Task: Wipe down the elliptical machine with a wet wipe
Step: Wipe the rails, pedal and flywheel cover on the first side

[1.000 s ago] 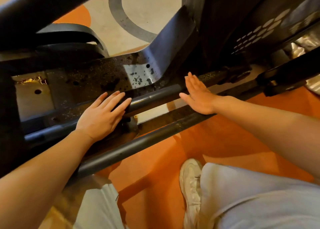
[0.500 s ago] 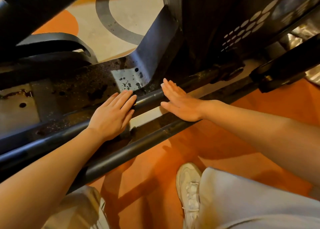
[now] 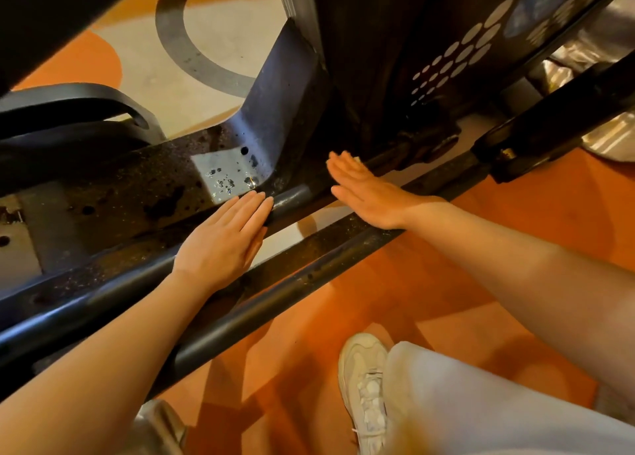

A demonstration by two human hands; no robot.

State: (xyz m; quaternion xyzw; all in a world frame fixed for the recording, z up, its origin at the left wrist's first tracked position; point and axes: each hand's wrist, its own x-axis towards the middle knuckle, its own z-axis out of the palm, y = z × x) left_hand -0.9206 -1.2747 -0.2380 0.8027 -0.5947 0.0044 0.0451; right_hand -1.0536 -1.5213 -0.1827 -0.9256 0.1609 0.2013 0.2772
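- Two hands down on the elliptical machine (image 3: pixel 285 110), both flat, fingers straight and together.
- Left hand (image 3: pixel 223 241), just left of centre, lies palm-down across the upper of two dark rails (image 3: pixel 292 198), fingertips pointing to one o'clock, next to a pale metal patch (image 3: pixel 223 176) dotted with droplets.
- Right hand (image 3: pixel 367 193) at two o'clock from the left one, stretched out flat over the frame, fingers aimed at eleven o'clock, holding nothing I can see.
- The wet wipe: none visible; whether one sits under either palm, I cannot tell.
- Lower rail (image 3: pixel 275 300) runs across bare, between the forearms.
- One pale sneaker (image 3: pixel 364 382) on the orange floor (image 3: pixel 429 282) at six o'clock.
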